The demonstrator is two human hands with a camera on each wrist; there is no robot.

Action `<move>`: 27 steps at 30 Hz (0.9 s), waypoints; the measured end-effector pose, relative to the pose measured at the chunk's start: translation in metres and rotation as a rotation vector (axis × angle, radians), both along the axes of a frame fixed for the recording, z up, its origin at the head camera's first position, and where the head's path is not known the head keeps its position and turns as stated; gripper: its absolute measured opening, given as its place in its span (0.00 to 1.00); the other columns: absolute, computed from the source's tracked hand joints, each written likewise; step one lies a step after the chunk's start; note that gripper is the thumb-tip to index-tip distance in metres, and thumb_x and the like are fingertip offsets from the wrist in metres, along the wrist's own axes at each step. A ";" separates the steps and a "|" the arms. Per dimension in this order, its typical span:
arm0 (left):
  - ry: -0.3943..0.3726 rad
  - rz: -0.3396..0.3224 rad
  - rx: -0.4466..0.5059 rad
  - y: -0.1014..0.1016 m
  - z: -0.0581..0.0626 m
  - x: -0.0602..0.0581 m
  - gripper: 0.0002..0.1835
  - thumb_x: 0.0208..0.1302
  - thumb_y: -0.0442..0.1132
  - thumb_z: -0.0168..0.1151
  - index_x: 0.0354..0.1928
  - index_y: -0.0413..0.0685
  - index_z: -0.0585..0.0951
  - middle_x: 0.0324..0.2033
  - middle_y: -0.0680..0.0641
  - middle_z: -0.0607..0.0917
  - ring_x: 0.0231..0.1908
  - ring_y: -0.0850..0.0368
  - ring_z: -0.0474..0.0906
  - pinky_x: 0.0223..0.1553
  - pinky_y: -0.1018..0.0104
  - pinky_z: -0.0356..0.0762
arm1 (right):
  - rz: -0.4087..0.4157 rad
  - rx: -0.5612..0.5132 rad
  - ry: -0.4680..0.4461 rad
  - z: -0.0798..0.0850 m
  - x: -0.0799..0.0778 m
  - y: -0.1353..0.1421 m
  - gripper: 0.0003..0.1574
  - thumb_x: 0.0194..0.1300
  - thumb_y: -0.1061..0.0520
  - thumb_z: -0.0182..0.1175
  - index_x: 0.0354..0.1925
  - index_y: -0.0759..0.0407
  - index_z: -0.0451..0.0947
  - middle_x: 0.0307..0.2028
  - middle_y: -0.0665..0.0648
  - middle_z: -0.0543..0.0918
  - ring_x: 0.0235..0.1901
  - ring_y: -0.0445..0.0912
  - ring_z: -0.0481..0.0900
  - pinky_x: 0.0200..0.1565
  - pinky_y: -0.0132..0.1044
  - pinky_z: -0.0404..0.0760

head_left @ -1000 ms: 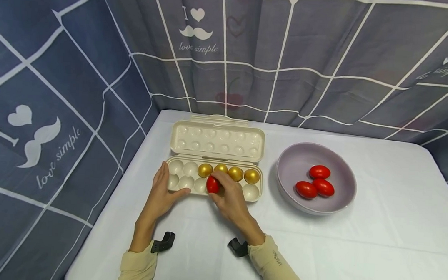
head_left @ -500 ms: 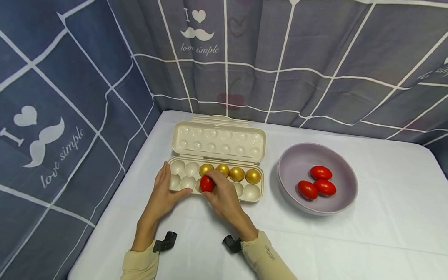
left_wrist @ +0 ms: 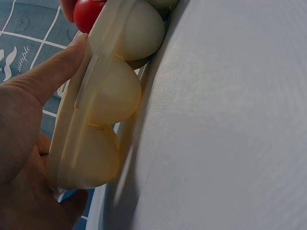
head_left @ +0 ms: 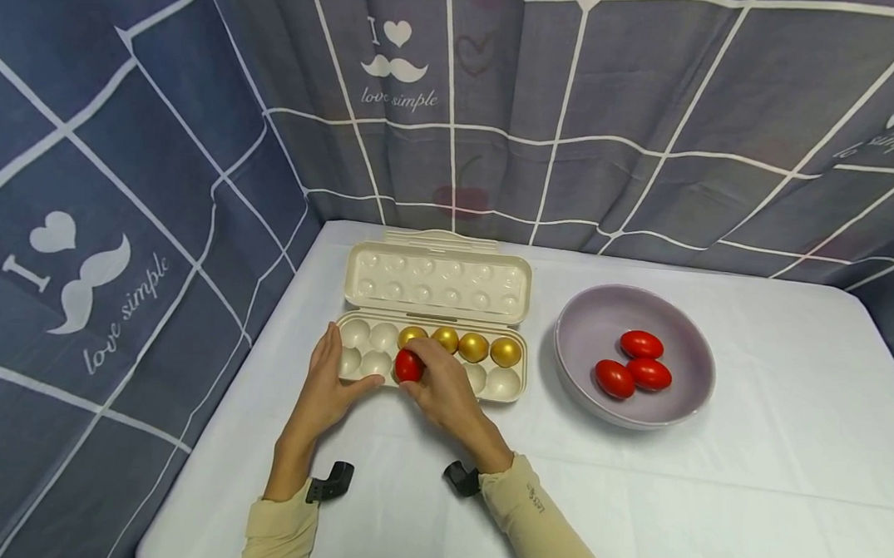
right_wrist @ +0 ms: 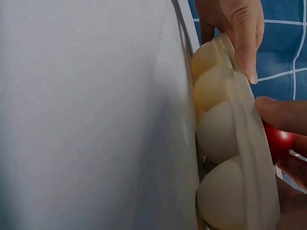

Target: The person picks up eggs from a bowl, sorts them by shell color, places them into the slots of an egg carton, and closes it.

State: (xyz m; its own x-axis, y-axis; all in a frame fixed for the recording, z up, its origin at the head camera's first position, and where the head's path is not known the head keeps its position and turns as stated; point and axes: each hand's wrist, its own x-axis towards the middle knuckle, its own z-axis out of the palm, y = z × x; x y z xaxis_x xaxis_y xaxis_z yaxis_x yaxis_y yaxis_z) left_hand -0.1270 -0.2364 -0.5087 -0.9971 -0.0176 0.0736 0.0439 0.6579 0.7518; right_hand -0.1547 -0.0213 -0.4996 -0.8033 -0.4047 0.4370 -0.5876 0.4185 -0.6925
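Observation:
A cream egg carton (head_left: 436, 310) lies with its lid folded back on the white table. At its left end my left hand (head_left: 320, 397) grips it, thumb along the front rim (left_wrist: 81, 88) and fingers at the side. My right hand (head_left: 448, 393) pinches a red egg (head_left: 408, 366) at a front-row cup, third from the left. How deep the egg sits in that cup is hidden by fingers and rim. Several golden eggs (head_left: 473, 347) fill the back row's middle and right cups. In the right wrist view, the red egg (right_wrist: 278, 141) shows between thumb and fingers above the rim.
To the right stands a mauve bowl (head_left: 589, 323) with three red eggs (head_left: 641, 345) in it. The carton's raised lid (head_left: 438, 280) lies behind the cups. A dark grid-patterned curtain (head_left: 529, 108) hangs at the table's back and left.
My right hand has moved left with the red egg, from a cup near the middle to the third front cup. My left hand has stayed on the carton's end.

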 end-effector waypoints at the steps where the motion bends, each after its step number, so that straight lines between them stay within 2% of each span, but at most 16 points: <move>1: -0.004 0.000 0.000 0.000 0.000 0.000 0.66 0.52 0.54 0.76 0.76 0.33 0.40 0.76 0.35 0.40 0.74 0.39 0.36 0.69 0.37 0.45 | 0.003 -0.002 -0.001 0.000 0.000 0.000 0.33 0.47 0.66 0.78 0.52 0.62 0.77 0.50 0.58 0.81 0.51 0.50 0.79 0.53 0.44 0.78; 9: 0.003 -0.002 -0.001 -0.001 -0.001 0.000 0.66 0.52 0.54 0.76 0.76 0.33 0.41 0.76 0.35 0.41 0.75 0.40 0.36 0.68 0.36 0.46 | 0.004 -0.039 -0.008 -0.002 -0.001 -0.001 0.26 0.54 0.68 0.73 0.53 0.64 0.80 0.52 0.59 0.82 0.53 0.50 0.79 0.55 0.44 0.77; 13: 0.012 -0.006 0.004 -0.001 -0.002 -0.001 0.65 0.52 0.53 0.77 0.76 0.32 0.41 0.76 0.34 0.41 0.74 0.39 0.36 0.68 0.36 0.46 | -0.013 -0.065 -0.020 -0.002 0.000 -0.003 0.25 0.53 0.71 0.71 0.51 0.64 0.82 0.51 0.59 0.82 0.53 0.51 0.79 0.55 0.45 0.77; 21: 0.026 -0.011 0.010 -0.002 -0.002 0.000 0.65 0.53 0.54 0.76 0.76 0.32 0.41 0.76 0.34 0.41 0.74 0.40 0.36 0.69 0.37 0.45 | -0.084 -0.072 -0.045 -0.004 0.005 -0.008 0.20 0.56 0.71 0.69 0.48 0.62 0.83 0.44 0.56 0.85 0.42 0.48 0.82 0.45 0.42 0.80; 27: 0.024 -0.009 0.007 -0.001 -0.002 -0.001 0.65 0.52 0.53 0.77 0.76 0.32 0.41 0.76 0.33 0.41 0.74 0.39 0.36 0.69 0.37 0.46 | -0.109 -0.075 -0.075 -0.002 0.006 -0.007 0.20 0.56 0.66 0.71 0.49 0.63 0.83 0.44 0.57 0.85 0.40 0.49 0.82 0.44 0.42 0.80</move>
State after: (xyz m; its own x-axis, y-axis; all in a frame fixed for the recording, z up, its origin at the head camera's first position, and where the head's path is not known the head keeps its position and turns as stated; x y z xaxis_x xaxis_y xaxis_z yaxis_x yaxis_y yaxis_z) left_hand -0.1276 -0.2375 -0.5107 -0.9952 -0.0095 0.0976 0.0678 0.6519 0.7553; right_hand -0.1484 -0.0283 -0.5018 -0.8722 -0.2816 0.3999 -0.4869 0.4222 -0.7646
